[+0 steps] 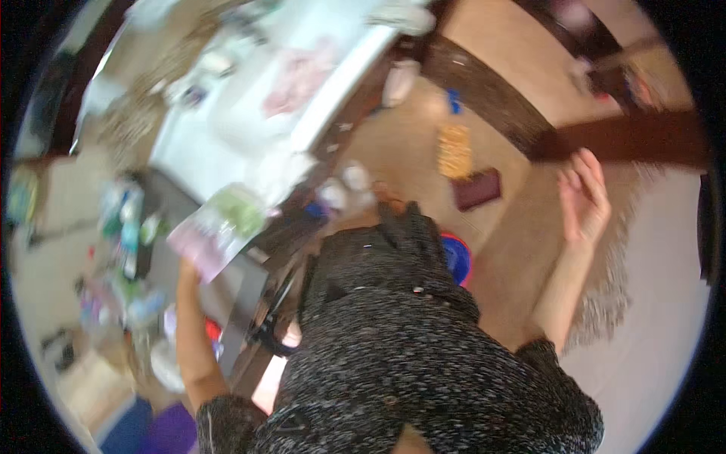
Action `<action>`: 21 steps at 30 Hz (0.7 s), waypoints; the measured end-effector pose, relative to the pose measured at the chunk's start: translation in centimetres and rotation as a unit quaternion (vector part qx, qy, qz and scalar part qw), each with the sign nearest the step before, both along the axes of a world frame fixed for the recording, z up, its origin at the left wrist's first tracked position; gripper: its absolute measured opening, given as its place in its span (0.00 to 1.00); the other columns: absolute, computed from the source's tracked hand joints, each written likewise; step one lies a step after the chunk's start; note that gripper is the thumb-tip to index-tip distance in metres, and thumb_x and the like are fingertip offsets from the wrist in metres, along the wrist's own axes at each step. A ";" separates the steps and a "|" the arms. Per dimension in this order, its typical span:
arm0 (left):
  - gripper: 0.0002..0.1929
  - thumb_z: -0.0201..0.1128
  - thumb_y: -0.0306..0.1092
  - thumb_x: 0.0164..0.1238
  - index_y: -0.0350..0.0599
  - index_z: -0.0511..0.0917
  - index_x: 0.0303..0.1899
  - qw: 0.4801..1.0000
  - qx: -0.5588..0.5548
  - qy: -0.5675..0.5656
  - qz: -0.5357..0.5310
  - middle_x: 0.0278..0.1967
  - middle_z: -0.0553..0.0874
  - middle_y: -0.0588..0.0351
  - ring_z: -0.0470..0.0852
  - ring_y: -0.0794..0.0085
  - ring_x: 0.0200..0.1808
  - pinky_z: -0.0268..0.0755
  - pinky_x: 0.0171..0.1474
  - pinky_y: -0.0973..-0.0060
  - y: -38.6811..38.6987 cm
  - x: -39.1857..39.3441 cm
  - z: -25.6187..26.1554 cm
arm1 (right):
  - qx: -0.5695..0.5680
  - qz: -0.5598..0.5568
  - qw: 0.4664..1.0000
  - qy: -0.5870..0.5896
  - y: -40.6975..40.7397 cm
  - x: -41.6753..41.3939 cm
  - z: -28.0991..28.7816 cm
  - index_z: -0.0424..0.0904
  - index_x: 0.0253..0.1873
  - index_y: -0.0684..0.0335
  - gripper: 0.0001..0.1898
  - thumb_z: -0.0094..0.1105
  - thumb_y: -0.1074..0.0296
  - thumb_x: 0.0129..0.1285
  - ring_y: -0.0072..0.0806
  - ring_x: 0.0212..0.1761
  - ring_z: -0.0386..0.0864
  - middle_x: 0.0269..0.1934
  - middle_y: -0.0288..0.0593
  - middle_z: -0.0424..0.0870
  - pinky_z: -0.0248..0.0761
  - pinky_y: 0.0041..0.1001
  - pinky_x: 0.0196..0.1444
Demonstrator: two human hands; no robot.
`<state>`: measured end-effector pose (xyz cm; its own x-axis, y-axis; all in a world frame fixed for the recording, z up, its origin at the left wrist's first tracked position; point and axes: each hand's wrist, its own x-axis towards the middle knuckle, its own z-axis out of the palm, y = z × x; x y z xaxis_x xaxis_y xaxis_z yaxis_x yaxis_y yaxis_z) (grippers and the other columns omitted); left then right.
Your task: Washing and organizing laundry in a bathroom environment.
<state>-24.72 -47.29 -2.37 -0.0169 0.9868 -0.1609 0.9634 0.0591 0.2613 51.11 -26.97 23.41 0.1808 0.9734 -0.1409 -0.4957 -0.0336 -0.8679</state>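
Observation:
My left hand (190, 269) grips a soft plastic packet (218, 231), pink at one end and green at the other; the packet hides most of the fingers. It is held over a grey surface (176, 190), near the corner of a white counter or basin (198, 133). A crumpled pink cloth (298, 76) lies on that white surface. Out to the right, my right hand (587, 196) is raised with nothing in it, its fingers apart, close to a dark wooden beam or frame (629, 139). The view is blurred by motion.
Several bottles and packets (127, 215) crowd the left. A yellow-orange object (454, 150), a dark red mat-like piece (477, 189) and a small blue item (453, 101) lie on the tan floor. A blue, red-rimmed container (457, 260) is beside my body.

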 end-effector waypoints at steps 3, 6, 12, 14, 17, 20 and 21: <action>0.21 0.47 0.40 0.77 0.34 0.66 0.62 0.796 -0.009 -0.503 0.336 0.55 0.77 0.49 0.77 0.65 0.53 0.73 0.55 0.66 1.0 4.2 5.2 | 0.010 0.033 0.999 0.001 1.0 0.4 -1.6 0.72 0.60 0.71 0.18 0.54 0.75 0.66 0.22 0.35 0.68 0.42 0.39 0.75 0.67 0.26 0.50; 0.20 0.54 0.35 0.73 0.40 0.69 0.62 0.722 0.067 -0.538 0.430 0.53 0.80 0.52 0.82 0.67 0.47 0.79 0.48 0.69 -1.1 7.3 8.3 | 0.012 0.126 0.991 0.053 4.1 -1.6 -2.7 0.72 0.59 0.70 0.17 0.54 0.75 0.66 0.22 0.36 0.67 0.42 0.38 0.73 0.65 0.25 0.47; 0.13 0.58 0.31 0.68 0.38 0.81 0.50 0.778 0.041 -0.440 0.447 0.42 0.86 0.57 0.84 0.73 0.39 0.78 0.43 0.74 -2.1 9.8 12.4 | -0.006 0.213 0.975 0.059 8.0 -6.8 -2.7 0.72 0.56 0.68 0.15 0.55 0.73 0.66 0.21 0.35 0.67 0.40 0.37 0.72 0.65 0.24 0.45; 0.10 0.59 0.27 0.66 0.39 0.83 0.46 0.733 0.021 -0.463 0.499 0.39 0.87 0.58 0.84 0.77 0.37 0.77 0.42 0.76 -2.1 10.1 13.1 | -0.011 0.230 0.971 0.061 8.7 -8.6 -2.7 0.73 0.56 0.68 0.15 0.55 0.73 0.66 0.21 0.35 0.67 0.39 0.37 0.72 0.65 0.24 0.44; 0.10 0.59 0.27 0.66 0.39 0.83 0.46 0.704 0.044 -0.502 0.501 0.41 0.87 0.57 0.84 0.77 0.38 0.77 0.42 0.78 -1.8 10.9 13.7 | -0.021 0.265 0.961 0.076 8.8 -11.3 -2.6 0.73 0.56 0.69 0.15 0.55 0.74 0.65 0.21 0.35 0.68 0.38 0.37 0.73 0.66 0.23 0.44; 0.10 0.61 0.27 0.67 0.38 0.82 0.48 0.667 0.086 -0.538 0.509 0.40 0.88 0.55 0.86 0.76 0.35 0.79 0.37 0.80 -2.2 10.8 13.1 | -0.035 0.312 0.945 0.092 8.8 -13.4 -2.6 0.73 0.55 0.69 0.15 0.55 0.74 0.65 0.21 0.35 0.70 0.38 0.37 0.74 0.67 0.24 0.44; 0.10 0.61 0.27 0.67 0.38 0.82 0.48 0.664 0.091 -0.537 0.512 0.40 0.88 0.55 0.86 0.76 0.35 0.79 0.37 0.80 -2.5 10.6 12.8 | -0.034 0.317 0.943 0.092 8.9 -13.7 -2.8 0.73 0.55 0.69 0.15 0.55 0.74 0.65 0.21 0.35 0.70 0.38 0.37 0.74 0.67 0.24 0.44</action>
<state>-14.08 -49.76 10.39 -0.6655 0.5520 -0.5024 -0.3054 0.4128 0.8581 37.41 -18.03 20.63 -0.4685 0.8653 -0.1783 -0.5000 -0.4261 -0.7539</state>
